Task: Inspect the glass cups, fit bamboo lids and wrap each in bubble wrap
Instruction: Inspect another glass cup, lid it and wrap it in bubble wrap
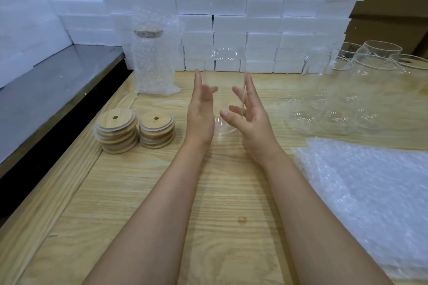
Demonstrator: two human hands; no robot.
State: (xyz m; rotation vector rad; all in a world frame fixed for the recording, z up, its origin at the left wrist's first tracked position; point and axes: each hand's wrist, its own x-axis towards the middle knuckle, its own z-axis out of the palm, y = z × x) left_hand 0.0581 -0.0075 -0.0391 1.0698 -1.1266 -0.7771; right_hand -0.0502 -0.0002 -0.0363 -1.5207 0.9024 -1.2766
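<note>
A clear glass cup (223, 65) stands upright at mid-table between my two hands. My left hand (201, 109) touches its left side with straight fingers. On the cup's right side, my right hand (249, 111) has its fingers spread and only loosely bent against the glass. I cannot tell whether the cup's base rests on the table. Two stacks of round bamboo lids (117, 131) (157, 128) sit to the left. A lidded cup wrapped in bubble wrap (154, 62) stands behind them. Flat bubble wrap sheets (370, 192) lie at the right front.
Several bare glass cups (347, 90) stand grouped at the back right of the wooden table (162, 203). White foam blocks (231, 7) are stacked as a wall along the back. A grey metal surface (46, 90) runs along the left. Cardboard boxes (393, 2) stand at the far right.
</note>
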